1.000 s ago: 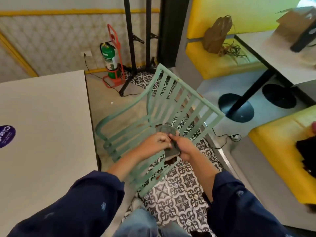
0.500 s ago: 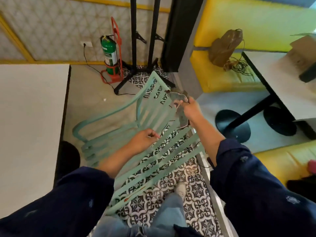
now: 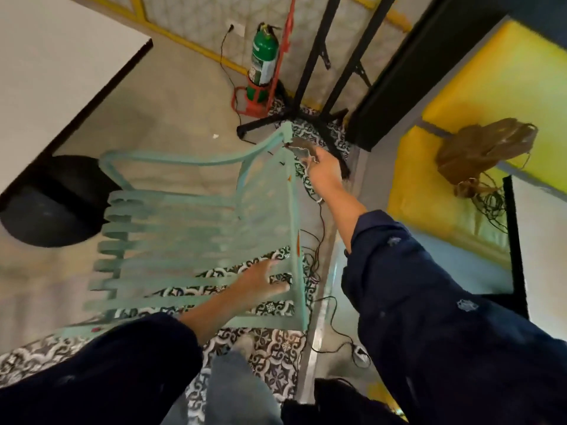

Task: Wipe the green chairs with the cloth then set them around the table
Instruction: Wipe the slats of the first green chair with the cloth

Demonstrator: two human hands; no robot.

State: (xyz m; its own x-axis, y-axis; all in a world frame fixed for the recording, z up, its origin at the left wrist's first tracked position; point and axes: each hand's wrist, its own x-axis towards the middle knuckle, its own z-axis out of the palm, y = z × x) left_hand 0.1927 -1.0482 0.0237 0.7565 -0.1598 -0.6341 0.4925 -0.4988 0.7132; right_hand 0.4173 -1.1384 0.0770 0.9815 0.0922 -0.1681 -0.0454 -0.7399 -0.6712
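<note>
A pale green slatted chair [image 3: 190,228] stands in front of me, its backrest toward me and its arm curving off to the left. My right hand [image 3: 325,173] holds a grey cloth [image 3: 302,153] at the far top corner of the backrest. My left hand [image 3: 260,280] lies with fingers spread on the near slats of the backrest, close to its right edge. The white table [image 3: 61,56] stands at the upper left, with its round black base [image 3: 49,204] next to the chair's front.
A green fire extinguisher [image 3: 264,59] in a red stand sits by the far wall, beside a black stand's legs [image 3: 310,96]. Cables trail over the floor right of the chair. A yellow bench [image 3: 435,167] with a brown bag [image 3: 484,145] lies to the right.
My right hand has carried the cloth from the middle of the backrest to its far top corner. My left hand let go of a slat and now lies spread nearer the right edge.
</note>
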